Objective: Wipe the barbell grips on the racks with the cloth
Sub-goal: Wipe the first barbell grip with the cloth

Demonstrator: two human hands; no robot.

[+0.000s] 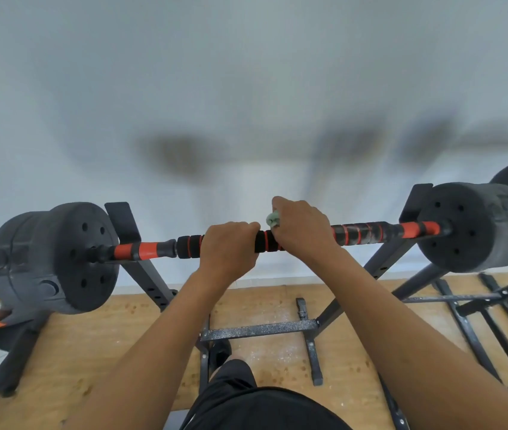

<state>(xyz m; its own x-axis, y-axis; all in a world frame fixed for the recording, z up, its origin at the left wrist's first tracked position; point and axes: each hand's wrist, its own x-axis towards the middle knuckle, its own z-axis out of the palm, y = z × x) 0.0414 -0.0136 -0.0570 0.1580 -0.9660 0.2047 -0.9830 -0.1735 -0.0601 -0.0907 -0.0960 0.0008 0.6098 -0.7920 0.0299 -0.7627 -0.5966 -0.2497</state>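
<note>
Your right hand (303,226) is curling its fingers round the small pale-green cloth (273,219) and the black-and-orange foam barbell grip (263,241) at frame centre, pressing fabric to foam for wiping. Your left hand (229,248) is clasping the grip just beside it, probably steadying the bar (401,229) resting across the dark steel rack (125,221).

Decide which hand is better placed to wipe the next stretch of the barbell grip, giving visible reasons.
Right, probably. The right hand holds the green cloth against the barbell grip; the left hand grips it with no cloth, seemingly steadying it.
</note>
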